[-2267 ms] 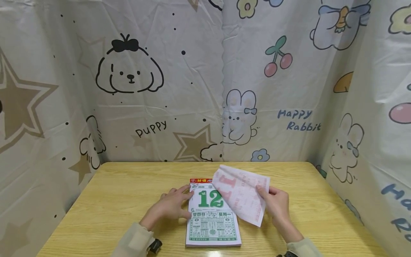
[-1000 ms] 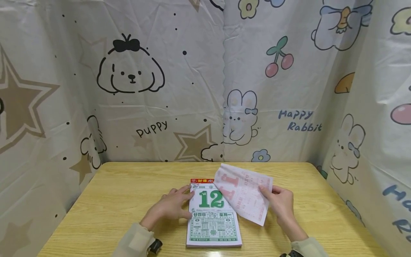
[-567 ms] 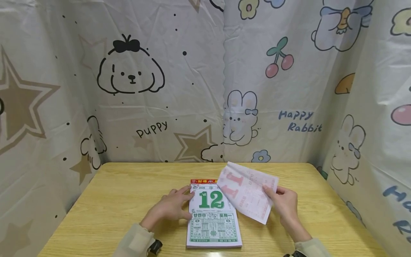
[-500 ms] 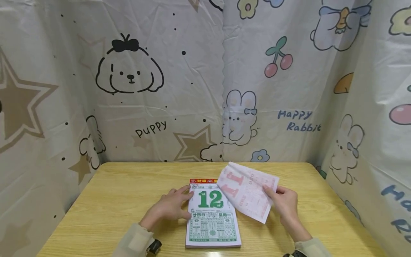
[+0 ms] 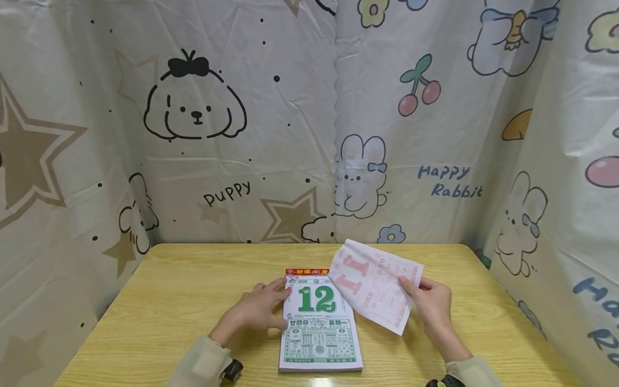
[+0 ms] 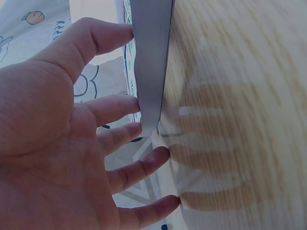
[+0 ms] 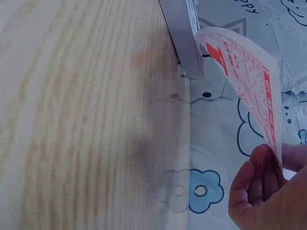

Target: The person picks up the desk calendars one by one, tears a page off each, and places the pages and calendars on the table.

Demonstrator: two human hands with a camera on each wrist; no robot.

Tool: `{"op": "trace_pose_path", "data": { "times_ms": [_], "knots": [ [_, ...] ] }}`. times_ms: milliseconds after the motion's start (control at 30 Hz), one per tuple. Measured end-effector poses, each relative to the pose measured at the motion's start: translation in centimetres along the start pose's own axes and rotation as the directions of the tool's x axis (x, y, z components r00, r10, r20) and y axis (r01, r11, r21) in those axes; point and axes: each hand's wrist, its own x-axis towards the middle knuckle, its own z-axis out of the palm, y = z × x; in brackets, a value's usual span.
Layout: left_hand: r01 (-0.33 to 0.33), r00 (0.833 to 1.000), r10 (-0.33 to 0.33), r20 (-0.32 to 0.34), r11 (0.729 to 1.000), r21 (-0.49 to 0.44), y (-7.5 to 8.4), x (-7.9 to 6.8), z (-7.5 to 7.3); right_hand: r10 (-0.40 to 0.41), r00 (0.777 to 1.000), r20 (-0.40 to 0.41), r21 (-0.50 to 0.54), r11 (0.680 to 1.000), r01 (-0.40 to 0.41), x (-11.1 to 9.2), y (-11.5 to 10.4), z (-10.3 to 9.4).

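Note:
A thick tear-off calendar [image 5: 320,338] lies on the table, its top page showing a green 12 under a red header strip. Along its left edge rests my left hand [image 5: 258,309], fingers spread; the left wrist view has thumb and fingertips against the pad's side [image 6: 152,62], the lower fingers touching the tabletop. My right hand [image 5: 432,303] pinches a thin calendar page [image 5: 374,285] by its outer edge between thumb and fingers. That page is lifted to the right, red print showing through its back. Its far corner still meets the pad near the top right.
The wooden table [image 5: 193,274] spreads around the calendar on all sides. A printed cloth curtain [image 5: 271,123] with cartoon animals stands behind the table and along both sides. Each wrist wears a dark band [image 5: 232,371] below a pale sleeve [image 5: 200,363].
My right hand has drawn the page farther right and slightly up, uncovering more of the green 12 and the red header. My left hand has stayed in place on the calendar's edge.

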Motion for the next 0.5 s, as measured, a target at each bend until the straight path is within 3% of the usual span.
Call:
{"op": "trace_pose_path", "data": {
  "times_ms": [500],
  "knots": [
    [0.014,1.000,-0.014,0.005,1.000,-0.005,-0.04,0.11,-0.06,0.027,0.999,-0.045,-0.009,1.000,-0.028,0.42,0.11,-0.42]
  ]
}}
